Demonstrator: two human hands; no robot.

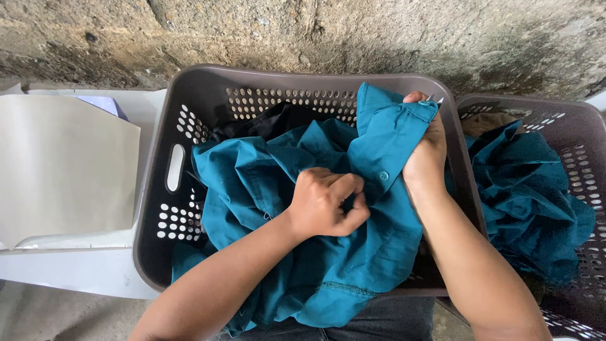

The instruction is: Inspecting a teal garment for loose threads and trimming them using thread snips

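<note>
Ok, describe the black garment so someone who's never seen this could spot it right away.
Find the grey perforated laundry basket in the middle, against the rough concrete wall. At its back, under the row of holes, the black garment peeks from behind the teal shirt both hands grip. It is the only black cloth there.

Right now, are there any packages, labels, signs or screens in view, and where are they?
No packages, labels, signs or screens show.
Closest thing: a blank pale grey rectangular sheet, lying flat on the white surface left of the grey perforated plastic basket; no markings visible on it.
</note>
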